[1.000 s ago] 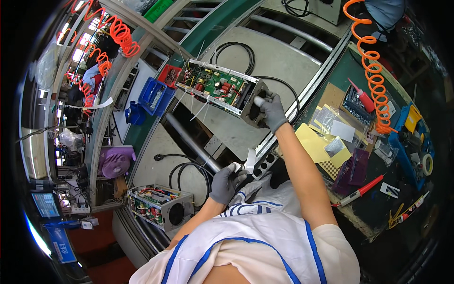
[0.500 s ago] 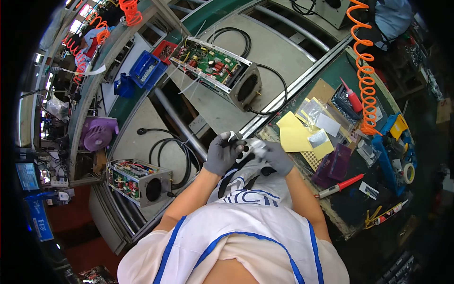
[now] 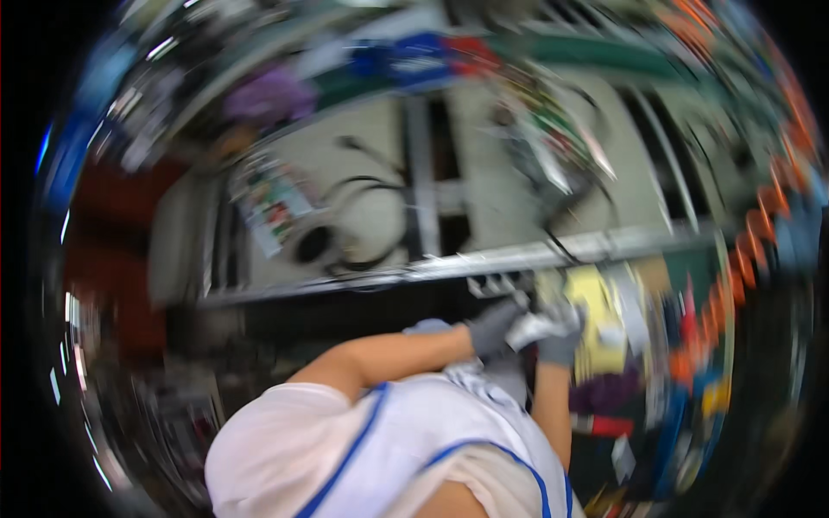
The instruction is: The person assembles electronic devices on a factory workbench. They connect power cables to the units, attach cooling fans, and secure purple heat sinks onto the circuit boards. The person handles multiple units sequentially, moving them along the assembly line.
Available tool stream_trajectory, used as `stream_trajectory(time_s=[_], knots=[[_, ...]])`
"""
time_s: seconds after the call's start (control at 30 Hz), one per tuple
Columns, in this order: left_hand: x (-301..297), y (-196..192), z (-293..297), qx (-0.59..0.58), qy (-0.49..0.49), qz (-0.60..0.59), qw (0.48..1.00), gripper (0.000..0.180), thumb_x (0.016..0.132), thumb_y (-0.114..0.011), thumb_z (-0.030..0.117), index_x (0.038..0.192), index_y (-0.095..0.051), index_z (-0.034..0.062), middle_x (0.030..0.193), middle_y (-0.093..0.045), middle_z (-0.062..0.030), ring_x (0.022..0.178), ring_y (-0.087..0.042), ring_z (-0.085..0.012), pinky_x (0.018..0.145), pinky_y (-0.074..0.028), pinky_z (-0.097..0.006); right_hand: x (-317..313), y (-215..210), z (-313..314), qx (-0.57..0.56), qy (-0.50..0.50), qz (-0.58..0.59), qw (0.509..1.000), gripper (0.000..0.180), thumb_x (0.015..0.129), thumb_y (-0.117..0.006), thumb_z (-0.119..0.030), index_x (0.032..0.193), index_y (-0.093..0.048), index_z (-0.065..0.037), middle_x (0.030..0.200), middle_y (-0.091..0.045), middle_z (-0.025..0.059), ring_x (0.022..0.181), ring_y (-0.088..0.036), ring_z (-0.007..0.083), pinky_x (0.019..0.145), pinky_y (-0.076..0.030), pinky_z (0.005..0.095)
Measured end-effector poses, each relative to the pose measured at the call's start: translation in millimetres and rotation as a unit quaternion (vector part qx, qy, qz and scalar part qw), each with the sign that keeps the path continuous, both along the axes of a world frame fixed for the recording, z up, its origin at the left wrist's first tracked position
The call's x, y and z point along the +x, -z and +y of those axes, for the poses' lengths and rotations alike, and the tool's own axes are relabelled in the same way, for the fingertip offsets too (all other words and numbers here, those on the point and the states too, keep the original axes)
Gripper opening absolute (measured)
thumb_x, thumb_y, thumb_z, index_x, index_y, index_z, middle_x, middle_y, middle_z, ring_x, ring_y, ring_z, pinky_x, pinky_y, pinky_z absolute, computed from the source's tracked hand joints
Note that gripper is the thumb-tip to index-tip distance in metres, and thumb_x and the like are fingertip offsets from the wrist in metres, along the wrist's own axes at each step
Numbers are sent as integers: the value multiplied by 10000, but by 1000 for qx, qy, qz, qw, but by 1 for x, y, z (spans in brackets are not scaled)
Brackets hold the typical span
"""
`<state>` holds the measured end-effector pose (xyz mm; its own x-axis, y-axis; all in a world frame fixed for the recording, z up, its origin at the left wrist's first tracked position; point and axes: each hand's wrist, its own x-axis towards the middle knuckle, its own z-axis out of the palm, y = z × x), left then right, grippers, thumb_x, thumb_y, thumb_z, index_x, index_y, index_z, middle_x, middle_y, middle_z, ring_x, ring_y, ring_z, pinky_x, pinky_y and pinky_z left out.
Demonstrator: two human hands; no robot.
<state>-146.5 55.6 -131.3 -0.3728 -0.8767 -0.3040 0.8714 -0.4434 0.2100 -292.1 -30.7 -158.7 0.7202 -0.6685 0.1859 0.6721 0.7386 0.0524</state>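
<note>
Motion smears this moment. My left hand [image 3: 494,330], in a grey glove, is close beside my right hand [image 3: 560,342], gloved alike, in front of my body. Between them is a whitish, crumpled thing [image 3: 534,328] that looks like a small plastic bag. It lies against the fingers of my right hand, which are closed on it. The left fingers reach toward it, but blur hides whether they grip anything. Just beyond the hands, some pale metal-looking pieces [image 3: 490,285] lie at the bench edge.
Beyond the metal rail [image 3: 449,266] sit two opened units with circuit boards, one left [image 3: 275,203] and one farther right [image 3: 548,116], with black cables. Yellow sheets [image 3: 596,315], a purple item [image 3: 606,390] and a red-handled tool [image 3: 602,425] lie at right, near a coiled orange hose [image 3: 749,255].
My view has swung round, so the bench rail now runs nearly level. Both hands appear farther right and lower in the picture, still together around the whitish thing.
</note>
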Motion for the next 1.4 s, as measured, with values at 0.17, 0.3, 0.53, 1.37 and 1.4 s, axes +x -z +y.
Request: stream_trajectory(time_s=[0.17,0.3,0.53,1.37,1.4], knots=[[42,-94,54,-118,-117,91,982,384,921,-522,408,1189,-516,134,1241,-536,-25,1114,-502,-213,946,-405,-426,93,-110,43,-292,125,493,810,263,917,-460,-294,889,-527,-41,882,-567,105,764,-540,187,701,-465,328],[93,-86,111,178,-320,205,908,193,932,-506,251,927,-609,89,837,-654,-76,770,-600,-178,762,-492,-336,159,-100,106,-824,61,487,283,283,867,-518,-287,947,-552,-19,938,-580,161,859,-551,276,884,-387,467],[214,24,341,568,-444,-230,654,480,908,-468,458,796,-662,34,739,-637,-124,630,-590,-246,580,-451,-387,305,-89,259,-945,-66,47,318,474,729,-670,-238,1170,-593,-80,1255,-531,162,1147,-505,351,994,-336,534],[466,253,614,476,-561,-24,677,502,935,-357,572,731,-570,166,646,-547,-46,452,-487,-176,401,-408,-361,471,3,334,-736,-203,514,392,116,803,-641,-99,876,-614,-13,814,-603,70,794,-560,150,745,-446,289],[510,257,618,420,-668,42,613,422,939,-401,498,825,-584,136,741,-579,-49,645,-523,-204,587,-445,-375,471,10,334,-733,-200,504,410,133,804,-645,-123,872,-613,-14,802,-599,75,795,-563,169,747,-448,304]])
